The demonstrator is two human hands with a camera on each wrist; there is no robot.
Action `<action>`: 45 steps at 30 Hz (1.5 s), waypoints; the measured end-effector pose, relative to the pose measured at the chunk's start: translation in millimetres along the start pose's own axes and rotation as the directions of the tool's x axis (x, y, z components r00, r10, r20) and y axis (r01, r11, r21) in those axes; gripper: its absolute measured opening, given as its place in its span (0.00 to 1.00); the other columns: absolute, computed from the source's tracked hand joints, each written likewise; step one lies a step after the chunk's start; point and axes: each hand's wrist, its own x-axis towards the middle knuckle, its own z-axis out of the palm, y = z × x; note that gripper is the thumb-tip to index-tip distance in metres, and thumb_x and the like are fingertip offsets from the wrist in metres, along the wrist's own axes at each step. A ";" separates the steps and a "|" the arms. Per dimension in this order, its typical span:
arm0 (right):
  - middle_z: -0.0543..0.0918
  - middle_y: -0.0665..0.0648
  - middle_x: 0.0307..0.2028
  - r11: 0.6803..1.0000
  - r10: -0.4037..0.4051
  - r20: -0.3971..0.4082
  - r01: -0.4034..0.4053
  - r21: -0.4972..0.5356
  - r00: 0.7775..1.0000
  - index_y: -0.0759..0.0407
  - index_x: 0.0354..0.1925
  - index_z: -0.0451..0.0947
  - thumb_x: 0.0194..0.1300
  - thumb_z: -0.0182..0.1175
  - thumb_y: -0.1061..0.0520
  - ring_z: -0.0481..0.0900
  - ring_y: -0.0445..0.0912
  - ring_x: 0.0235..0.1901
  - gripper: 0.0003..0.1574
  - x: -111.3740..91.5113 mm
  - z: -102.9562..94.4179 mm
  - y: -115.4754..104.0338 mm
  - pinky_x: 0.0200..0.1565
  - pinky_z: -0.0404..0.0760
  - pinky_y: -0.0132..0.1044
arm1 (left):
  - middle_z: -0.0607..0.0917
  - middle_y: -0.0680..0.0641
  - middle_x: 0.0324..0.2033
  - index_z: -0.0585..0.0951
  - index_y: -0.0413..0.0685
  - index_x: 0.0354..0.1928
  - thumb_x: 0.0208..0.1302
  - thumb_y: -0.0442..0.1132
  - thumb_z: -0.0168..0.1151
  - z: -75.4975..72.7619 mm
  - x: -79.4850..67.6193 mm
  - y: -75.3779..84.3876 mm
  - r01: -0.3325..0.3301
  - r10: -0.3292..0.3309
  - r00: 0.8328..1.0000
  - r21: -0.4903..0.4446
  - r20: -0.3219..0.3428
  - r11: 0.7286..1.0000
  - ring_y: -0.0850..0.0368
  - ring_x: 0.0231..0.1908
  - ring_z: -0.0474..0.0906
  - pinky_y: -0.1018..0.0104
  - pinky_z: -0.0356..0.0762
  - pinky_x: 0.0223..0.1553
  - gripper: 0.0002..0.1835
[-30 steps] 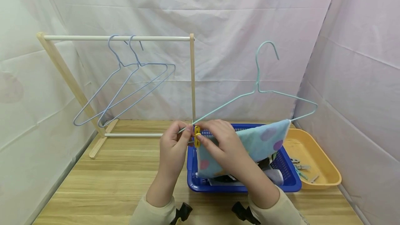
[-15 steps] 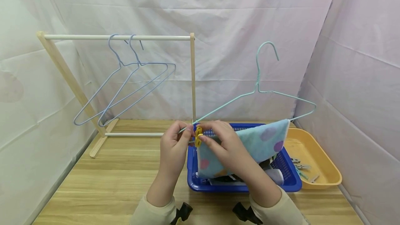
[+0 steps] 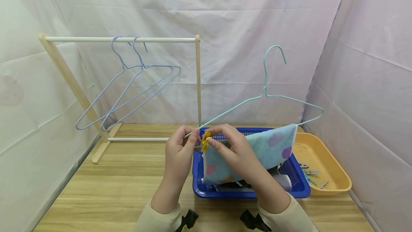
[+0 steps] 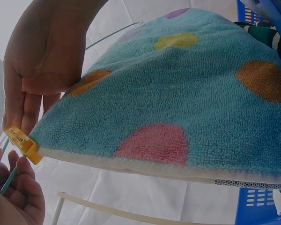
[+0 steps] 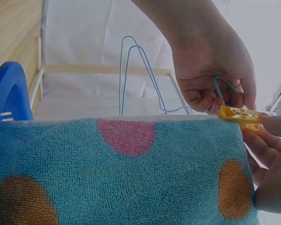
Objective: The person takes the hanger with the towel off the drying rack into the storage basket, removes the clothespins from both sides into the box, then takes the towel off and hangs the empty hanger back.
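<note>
A mint-green wire hanger (image 3: 236,107) is held up over the basket, its left corner gripped by my left hand (image 3: 181,148). Over its lower bar hangs a light blue towel (image 3: 270,147) with coloured dots. My right hand (image 3: 233,149) pinches a yellow clothespin (image 3: 205,141) between thumb and fingers, at the towel's left end. In the right wrist view the clothespin (image 5: 240,117) sits at the towel's top corner, close beside the left hand's fingers. The left wrist view shows the same clothespin (image 4: 22,143) right at the towel's edge.
Below the towel stands a blue basket (image 3: 251,193) with dark and grey cloth items in it. A yellow tray (image 3: 334,174) at the right holds several clothespins (image 3: 310,172). On the left, two blue hangers (image 3: 123,68) hang from a wood-and-white rack (image 3: 161,39).
The yellow clothespin has turned from upright to tilted in the right hand's fingers. The hanger has sunk slightly and its right end has shifted a little left. The left hand has hardly moved.
</note>
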 end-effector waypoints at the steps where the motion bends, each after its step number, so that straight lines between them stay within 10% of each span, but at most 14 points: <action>1: 0.81 0.47 0.43 1.000 -0.001 -0.004 0.001 0.007 1.000 0.56 0.48 0.80 0.69 0.61 0.60 0.76 0.42 0.48 0.10 0.0 0.0 -0.2 0.47 0.79 0.43 | 0.78 0.40 0.29 0.75 0.33 0.31 0.72 0.33 0.56 0.0 0.0 -0.1 -0.001 0.001 1.000 -0.001 -0.001 1.000 0.58 0.26 0.79 0.66 0.83 0.29 0.11; 45: 0.80 0.62 0.39 0.959 -0.094 -0.143 0.128 0.254 0.985 0.70 0.43 0.75 0.66 0.55 0.75 0.78 0.46 0.43 0.08 -5.1 -9.1 9.6 0.42 0.79 0.32 | 0.77 0.43 0.24 0.74 0.32 0.29 0.71 0.32 0.56 -5.8 1.7 -7.1 0.041 -0.042 0.996 -0.020 -0.080 0.999 0.58 0.23 0.76 0.69 0.79 0.24 0.12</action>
